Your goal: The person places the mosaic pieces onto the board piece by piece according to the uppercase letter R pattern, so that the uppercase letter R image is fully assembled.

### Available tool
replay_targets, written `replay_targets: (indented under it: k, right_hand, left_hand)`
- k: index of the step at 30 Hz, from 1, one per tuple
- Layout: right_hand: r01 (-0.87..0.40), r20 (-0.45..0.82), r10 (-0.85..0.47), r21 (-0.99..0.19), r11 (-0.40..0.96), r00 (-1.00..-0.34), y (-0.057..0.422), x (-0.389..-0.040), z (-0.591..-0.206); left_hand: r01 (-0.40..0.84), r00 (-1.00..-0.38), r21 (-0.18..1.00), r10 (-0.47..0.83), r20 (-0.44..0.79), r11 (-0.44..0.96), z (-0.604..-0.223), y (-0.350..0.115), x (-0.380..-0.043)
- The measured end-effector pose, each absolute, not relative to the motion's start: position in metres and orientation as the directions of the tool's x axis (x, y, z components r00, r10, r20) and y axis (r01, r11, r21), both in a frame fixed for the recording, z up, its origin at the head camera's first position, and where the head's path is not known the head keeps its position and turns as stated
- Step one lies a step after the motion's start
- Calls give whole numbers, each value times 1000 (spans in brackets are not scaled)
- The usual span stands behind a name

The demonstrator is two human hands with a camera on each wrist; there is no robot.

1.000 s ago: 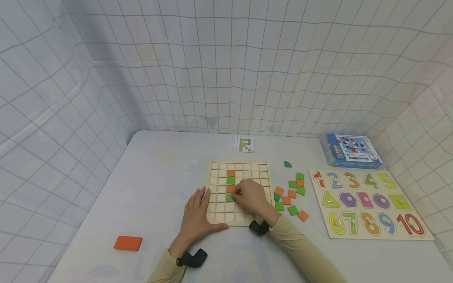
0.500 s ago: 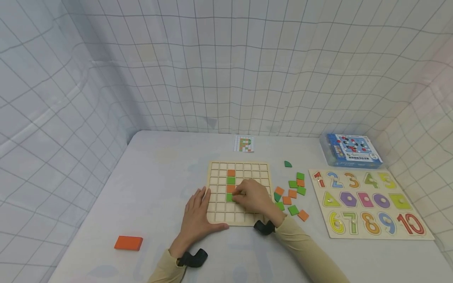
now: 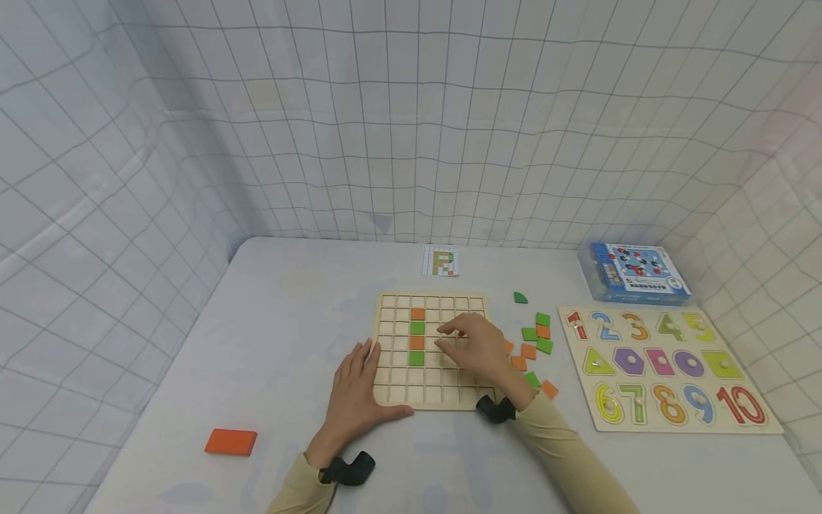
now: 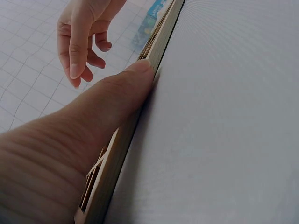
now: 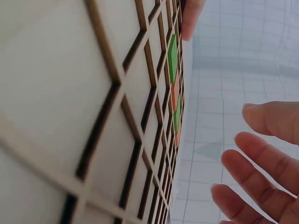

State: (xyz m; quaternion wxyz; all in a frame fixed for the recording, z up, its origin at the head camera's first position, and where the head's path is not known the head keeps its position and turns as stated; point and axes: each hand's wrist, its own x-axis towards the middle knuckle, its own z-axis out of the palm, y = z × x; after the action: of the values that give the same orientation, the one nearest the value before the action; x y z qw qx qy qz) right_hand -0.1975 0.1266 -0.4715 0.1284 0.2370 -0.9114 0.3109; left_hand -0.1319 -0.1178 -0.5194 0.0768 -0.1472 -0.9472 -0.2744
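Note:
A wooden grid board [image 3: 398,376] lies in the middle of the table. One of its columns holds a stack of alternating square tiles: an orange one [image 3: 417,343], a green one [image 3: 417,358] and others above. My left hand [image 3: 353,392] rests against the board's left side, its thumb along the near edge; the left wrist view shows the thumb [image 4: 117,88] touching that rim. My right hand [image 3: 478,346] hovers over the board, right of the tiles. Thumb and fingers are apart with nothing between them, as the right wrist view shows with the fingers [image 5: 254,179].
Loose orange and green tiles [image 3: 544,346] lie right of the board, with a green quarter-round piece [image 3: 520,298] behind. A pattern card [image 3: 441,261] lies beyond the board. At right are a number puzzle [image 3: 668,371] and a blue box [image 3: 642,275]; an orange block [image 3: 231,442] lies front left.
My right hand has let go of the lowest green tile, which stays in its cell. It has lifted and moved right, with thumb and fingers spreading. The left hand has kept its place.

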Motion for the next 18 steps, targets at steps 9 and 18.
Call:
replay_targets:
  k: [9,18]
  right_hand:
    - [-528,521,-243,-514,676,-818,149,-199,-468]
    - [-530,607,-159,-501,684,-779,174,-202,-470]
  left_hand:
    - [315,-947,505,236,216,803,-519,-118,-132]
    - [323,-944,505,235,231,800,-520,-117,-132]
